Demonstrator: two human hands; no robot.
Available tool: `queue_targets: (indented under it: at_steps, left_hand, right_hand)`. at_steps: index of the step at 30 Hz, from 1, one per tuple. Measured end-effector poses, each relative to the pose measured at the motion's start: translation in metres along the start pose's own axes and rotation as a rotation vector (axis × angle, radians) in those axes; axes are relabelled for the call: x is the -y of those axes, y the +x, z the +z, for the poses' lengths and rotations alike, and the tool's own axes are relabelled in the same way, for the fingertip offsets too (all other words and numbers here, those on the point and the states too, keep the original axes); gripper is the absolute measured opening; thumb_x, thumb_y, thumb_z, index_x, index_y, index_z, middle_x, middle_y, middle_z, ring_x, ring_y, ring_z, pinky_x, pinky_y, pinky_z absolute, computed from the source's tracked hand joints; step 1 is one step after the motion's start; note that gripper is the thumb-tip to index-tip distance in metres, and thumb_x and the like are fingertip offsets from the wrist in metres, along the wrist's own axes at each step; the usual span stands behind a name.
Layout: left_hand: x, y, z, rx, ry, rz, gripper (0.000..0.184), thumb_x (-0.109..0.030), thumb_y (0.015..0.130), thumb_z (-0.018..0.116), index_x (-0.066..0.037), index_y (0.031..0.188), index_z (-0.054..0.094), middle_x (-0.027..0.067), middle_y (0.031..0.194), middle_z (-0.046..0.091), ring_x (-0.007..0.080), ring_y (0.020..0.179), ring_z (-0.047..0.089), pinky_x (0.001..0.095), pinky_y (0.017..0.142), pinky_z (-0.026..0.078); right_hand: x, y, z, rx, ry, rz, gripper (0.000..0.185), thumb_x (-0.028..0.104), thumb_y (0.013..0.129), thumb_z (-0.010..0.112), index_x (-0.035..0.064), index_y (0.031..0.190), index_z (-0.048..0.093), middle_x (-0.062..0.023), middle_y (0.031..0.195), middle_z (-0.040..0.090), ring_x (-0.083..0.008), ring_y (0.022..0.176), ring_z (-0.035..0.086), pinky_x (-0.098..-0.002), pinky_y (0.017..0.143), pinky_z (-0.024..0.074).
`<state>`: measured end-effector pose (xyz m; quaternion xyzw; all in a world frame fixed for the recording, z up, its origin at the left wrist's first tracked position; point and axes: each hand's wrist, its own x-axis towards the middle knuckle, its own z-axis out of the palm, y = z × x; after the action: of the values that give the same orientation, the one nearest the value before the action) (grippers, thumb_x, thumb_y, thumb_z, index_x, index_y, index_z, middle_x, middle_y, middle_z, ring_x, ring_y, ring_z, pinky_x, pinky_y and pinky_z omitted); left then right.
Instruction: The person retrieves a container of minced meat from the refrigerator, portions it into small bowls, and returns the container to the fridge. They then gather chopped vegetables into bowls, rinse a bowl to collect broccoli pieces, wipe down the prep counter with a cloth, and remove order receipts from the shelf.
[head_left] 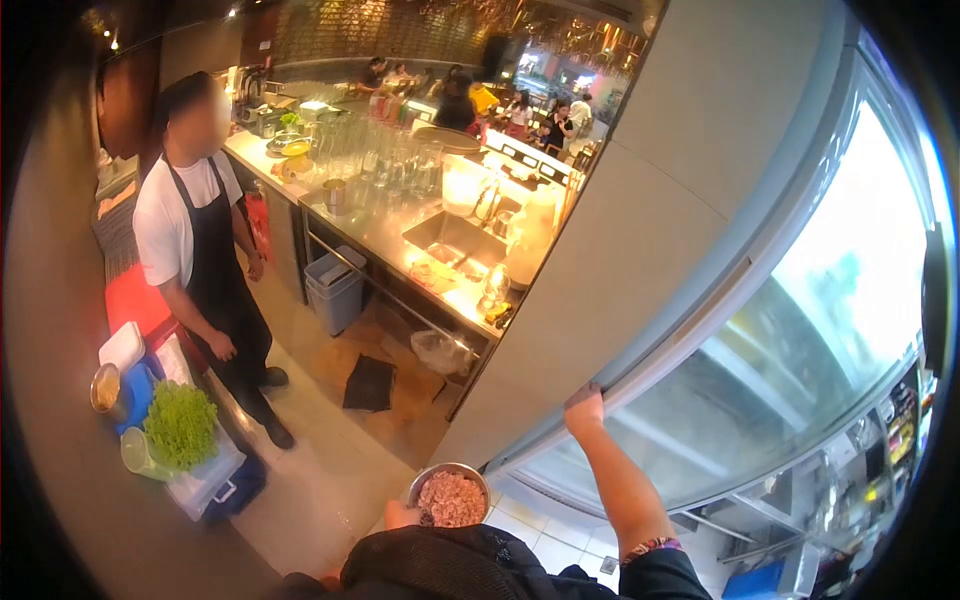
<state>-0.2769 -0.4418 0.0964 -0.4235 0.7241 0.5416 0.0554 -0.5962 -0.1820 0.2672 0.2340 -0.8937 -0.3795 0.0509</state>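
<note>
Bowl point(486, 488), already filled with pinkish meat point(453, 499), is outside the glass door point(745, 375); left hand point(403, 515) grips bowl, right hand point(584, 411) clasps door frame.

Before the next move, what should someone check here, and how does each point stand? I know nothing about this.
1. Left hand holding the metal bowl: ok, it is at the bowl's side.
2. Pink food inside the bowl: ok, no spill visible.
3. Right hand on the glass door: ok, fingers curled over the frame's edge.
4. A hand free for anything else: not ok, both are occupied.
5. Room behind the glass: cannot tell, haze and glare blur it.
6. Person in the dark apron clear of bowl and door: ok, standing well apart.
</note>
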Motion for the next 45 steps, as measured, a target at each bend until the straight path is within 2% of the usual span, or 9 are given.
queue_targets:
  at_steps: [12, 15, 19, 21, 25, 30, 34, 39, 45]
  left_hand:
    - [0.053, 0.058, -0.033, -0.135, 0.101, 0.328, 0.028, -0.017, 0.070, 0.069, 0.010, 0.075, 0.067, 0.0250, 0.066, 0.065, 0.0333, 0.066, 0.068, 0.0476, 0.062, 0.049]
    - [0.022, -0.040, 0.071, -0.167, 0.119, -0.021, 0.031, -0.018, 0.068, 0.071, 0.012, 0.076, 0.065, 0.0261, 0.070, 0.065, 0.0376, 0.069, 0.067, 0.0479, 0.064, 0.049]
    - [0.056, -0.019, 0.093, -0.196, 0.138, 0.168, 0.036, -0.019, 0.066, 0.071, 0.012, 0.083, 0.065, 0.0280, 0.083, 0.067, 0.0417, 0.081, 0.066, 0.0473, 0.073, 0.049]
    - [0.055, -0.011, 0.104, -0.211, 0.269, 0.229, 0.031, -0.014, 0.068, 0.065, 0.009, 0.088, 0.067, 0.0270, 0.082, 0.067, 0.0414, 0.080, 0.067, 0.0476, 0.073, 0.049]
    - [-0.039, -0.052, 0.113, 0.126, 0.124, 0.362, 0.025, -0.010, 0.073, 0.064, 0.006, 0.091, 0.069, 0.0221, 0.077, 0.069, 0.0274, 0.070, 0.068, 0.0431, 0.066, 0.051]
    - [-0.139, -0.107, 0.186, 0.471, 0.168, 0.604, 0.024, -0.020, 0.080, 0.068, 0.004, 0.074, 0.070, 0.0184, 0.066, 0.065, 0.0194, 0.055, 0.061, 0.0401, 0.055, 0.048]
    - [-0.227, -0.134, 0.279, 0.497, 0.205, 0.939, 0.025, -0.021, 0.070, 0.066, 0.003, 0.074, 0.068, 0.0265, 0.072, 0.063, 0.0410, 0.070, 0.065, 0.0452, 0.063, 0.050]
    - [-0.364, -0.196, 0.352, 0.625, -0.056, 0.992, 0.022, -0.011, 0.071, 0.060, 0.008, 0.079, 0.067, 0.0196, 0.066, 0.063, 0.0281, 0.063, 0.062, 0.0429, 0.060, 0.047]
    - [-0.465, -0.229, 0.429, 0.840, -0.298, 0.677, 0.014, -0.002, 0.076, 0.061, 0.007, 0.087, 0.063, 0.0173, 0.084, 0.066, 0.0303, 0.074, 0.065, 0.0485, 0.066, 0.054]
  right_hand:
    - [-0.007, -0.018, -0.004, 0.004, -0.024, -0.066, 0.022, 0.024, 0.085, 0.058, 0.0128, 0.095, 0.075, -0.0074, 0.108, 0.069, -0.0249, 0.101, 0.059, -0.0409, 0.081, 0.0418]
    - [-0.054, -0.115, 0.061, -0.058, 0.071, -0.084, 0.023, 0.026, 0.085, 0.058, 0.0102, 0.086, 0.075, -0.0082, 0.100, 0.068, -0.0272, 0.096, 0.059, -0.0421, 0.075, 0.0439]
    - [0.016, -0.220, 0.060, -0.481, 0.973, -0.347, 0.031, 0.033, 0.086, 0.061, 0.0049, 0.074, 0.066, -0.0140, 0.080, 0.060, -0.0342, 0.083, 0.058, -0.0471, 0.072, 0.0465]
    - [0.042, -0.291, 0.076, -0.188, 1.194, -0.237, 0.033, 0.035, 0.089, 0.061, 0.0054, 0.074, 0.064, -0.0159, 0.083, 0.060, -0.0350, 0.082, 0.058, -0.0463, 0.073, 0.0471]
    - [0.088, -0.445, 0.145, 0.153, 1.512, 0.598, 0.034, 0.032, 0.089, 0.067, -0.0002, 0.077, 0.067, -0.0183, 0.073, 0.064, -0.0352, 0.068, 0.061, -0.0429, 0.065, 0.0485]
    - [0.086, -0.560, 0.110, 0.125, 1.705, 1.248, 0.031, 0.027, 0.089, 0.069, -0.0043, 0.084, 0.068, -0.0150, 0.071, 0.065, -0.0233, 0.068, 0.062, -0.0357, 0.065, 0.0489]
    - [0.065, -0.589, 0.079, -0.215, 1.845, 1.439, 0.027, 0.022, 0.090, 0.069, -0.0046, 0.087, 0.067, -0.0078, 0.075, 0.066, -0.0166, 0.071, 0.060, -0.0326, 0.067, 0.0484]
    - [0.045, -0.610, 0.052, -0.756, 1.783, 1.428, 0.014, 0.010, 0.088, 0.065, -0.0019, 0.095, 0.066, -0.0061, 0.084, 0.067, -0.0164, 0.078, 0.061, -0.0305, 0.070, 0.0484]
    - [0.057, -0.621, 0.082, -1.278, 1.592, 1.741, 0.043, 0.041, 0.093, 0.047, 0.0029, 0.103, 0.064, -0.0045, 0.092, 0.063, -0.0156, 0.084, 0.055, -0.0307, 0.075, 0.0442]
